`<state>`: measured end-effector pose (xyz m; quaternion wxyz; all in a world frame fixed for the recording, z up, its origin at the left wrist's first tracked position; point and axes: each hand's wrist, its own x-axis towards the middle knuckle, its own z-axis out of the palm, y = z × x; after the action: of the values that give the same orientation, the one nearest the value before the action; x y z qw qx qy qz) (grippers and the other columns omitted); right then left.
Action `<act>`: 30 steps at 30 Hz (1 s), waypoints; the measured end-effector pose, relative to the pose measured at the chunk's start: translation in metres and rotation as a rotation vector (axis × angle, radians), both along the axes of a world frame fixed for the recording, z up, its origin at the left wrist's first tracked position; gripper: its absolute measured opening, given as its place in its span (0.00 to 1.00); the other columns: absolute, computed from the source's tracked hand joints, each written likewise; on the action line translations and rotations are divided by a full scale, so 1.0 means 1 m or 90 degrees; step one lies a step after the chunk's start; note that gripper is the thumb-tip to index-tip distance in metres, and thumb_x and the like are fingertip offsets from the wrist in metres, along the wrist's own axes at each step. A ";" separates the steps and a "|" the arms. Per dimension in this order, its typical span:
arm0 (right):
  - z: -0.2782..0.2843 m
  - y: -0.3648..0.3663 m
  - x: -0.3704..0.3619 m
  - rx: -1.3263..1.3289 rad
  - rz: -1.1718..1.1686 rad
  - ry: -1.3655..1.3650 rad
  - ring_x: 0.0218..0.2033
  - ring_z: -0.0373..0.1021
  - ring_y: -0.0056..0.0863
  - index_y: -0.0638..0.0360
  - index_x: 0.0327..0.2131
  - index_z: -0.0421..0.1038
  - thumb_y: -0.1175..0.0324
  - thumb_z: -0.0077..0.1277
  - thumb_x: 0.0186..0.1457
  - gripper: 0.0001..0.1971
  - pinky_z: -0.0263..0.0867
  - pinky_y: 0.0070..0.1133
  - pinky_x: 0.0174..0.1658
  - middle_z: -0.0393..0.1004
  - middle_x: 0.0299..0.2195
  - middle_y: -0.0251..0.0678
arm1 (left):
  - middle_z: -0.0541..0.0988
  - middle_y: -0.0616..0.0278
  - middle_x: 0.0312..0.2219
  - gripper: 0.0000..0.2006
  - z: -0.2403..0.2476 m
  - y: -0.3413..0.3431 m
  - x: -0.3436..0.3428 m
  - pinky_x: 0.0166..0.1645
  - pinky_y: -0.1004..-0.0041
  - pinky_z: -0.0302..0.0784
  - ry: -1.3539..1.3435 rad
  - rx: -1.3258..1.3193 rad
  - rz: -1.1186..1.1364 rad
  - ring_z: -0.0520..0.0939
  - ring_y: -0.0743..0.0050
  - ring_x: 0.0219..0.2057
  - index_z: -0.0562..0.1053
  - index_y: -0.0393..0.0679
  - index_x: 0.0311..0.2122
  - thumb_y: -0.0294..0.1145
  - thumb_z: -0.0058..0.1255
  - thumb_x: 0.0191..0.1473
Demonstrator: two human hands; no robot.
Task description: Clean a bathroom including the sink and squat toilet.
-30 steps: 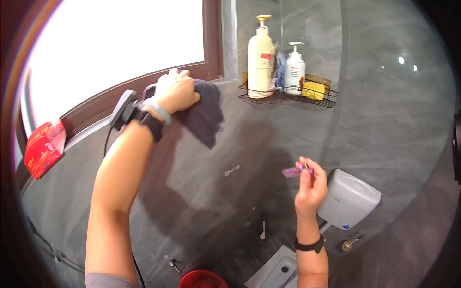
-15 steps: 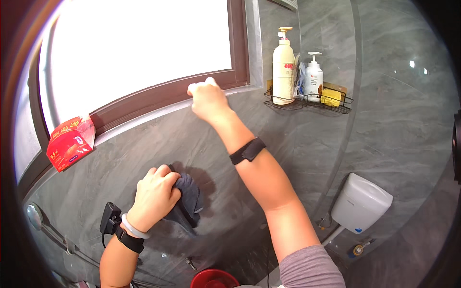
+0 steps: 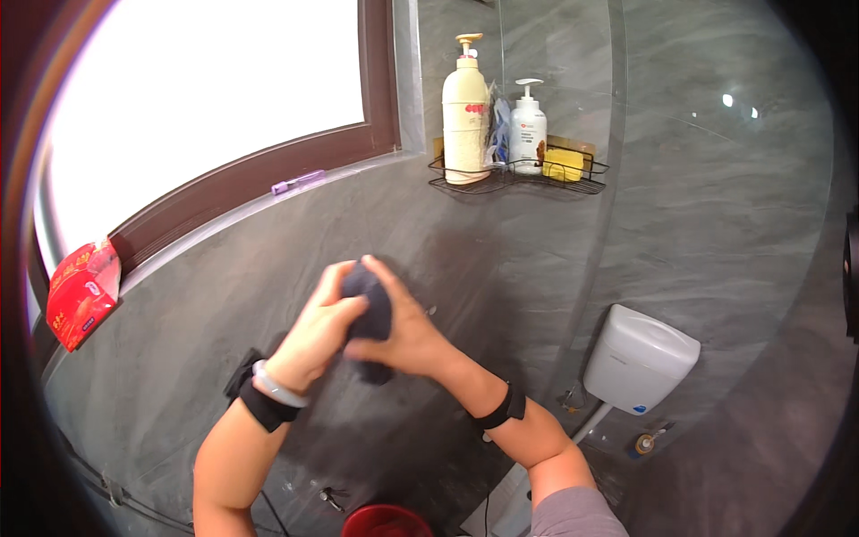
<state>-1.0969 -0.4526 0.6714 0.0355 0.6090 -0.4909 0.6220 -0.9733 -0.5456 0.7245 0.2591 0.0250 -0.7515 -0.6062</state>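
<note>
A dark grey cloth [image 3: 369, 309] is bunched between my two hands, in front of the grey wall below the window. My left hand [image 3: 315, 338] grips it from the left, with the thumb pressed across it. From the right, my right hand [image 3: 407, 329] curls its fingers round the same cloth, slightly blurred by motion. Part of the cloth hangs out below my hands. A slim purple pen-like object [image 3: 298, 183] lies on the window sill, apart from both hands.
A red packet [image 3: 82, 295] stands at the sill's left end. On the wire corner shelf [image 3: 501, 183] are a cream pump bottle [image 3: 465, 125], a white pump bottle [image 3: 528, 134] and a yellow block [image 3: 564, 165]. A white cistern [image 3: 641, 360] hangs at right; a red basin [image 3: 386, 522] sits below.
My right hand has come down from the sill and taken hold of the cloth beside my left hand. The purple object now shows on the sill. The view has shifted right.
</note>
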 end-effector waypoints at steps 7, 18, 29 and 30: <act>0.034 0.050 -0.145 -0.297 -0.679 0.024 0.48 0.66 0.45 0.53 0.52 0.62 0.79 0.59 0.38 0.33 0.65 0.33 0.49 0.65 0.47 0.42 | 0.55 0.51 0.62 0.34 0.002 0.011 -0.019 0.63 0.62 0.55 0.026 -0.565 0.147 0.55 0.55 0.63 0.56 0.43 0.62 0.28 0.55 0.49; 0.050 0.069 -0.213 0.072 -0.724 0.169 0.47 0.68 0.44 0.54 0.50 0.65 0.74 0.56 0.40 0.28 0.66 0.35 0.48 0.67 0.51 0.34 | 0.59 0.50 0.60 0.21 0.020 -0.045 0.006 0.62 0.61 0.57 0.049 -0.738 0.389 0.59 0.49 0.61 0.70 0.38 0.47 0.23 0.55 0.45; 0.050 0.148 -0.250 -0.095 -0.803 0.051 0.52 0.65 0.43 0.56 0.50 0.65 0.73 0.59 0.40 0.29 0.61 0.32 0.53 0.67 0.50 0.40 | 0.54 0.49 0.63 0.19 0.012 -0.035 0.015 0.64 0.60 0.54 0.023 -0.769 0.349 0.51 0.47 0.65 0.71 0.37 0.45 0.21 0.56 0.44; 0.042 0.145 -0.256 -0.087 -0.801 0.049 0.52 0.65 0.43 0.56 0.50 0.65 0.73 0.59 0.40 0.29 0.61 0.32 0.53 0.67 0.50 0.40 | 0.54 0.49 0.63 0.19 0.011 -0.035 0.016 0.64 0.60 0.54 0.015 -0.766 0.347 0.51 0.47 0.65 0.71 0.37 0.45 0.21 0.56 0.44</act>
<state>-1.3527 -0.3073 0.7137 0.4509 0.2225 -0.7124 0.4896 -0.9578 -0.5807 0.7355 0.3803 0.0590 -0.9229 0.0066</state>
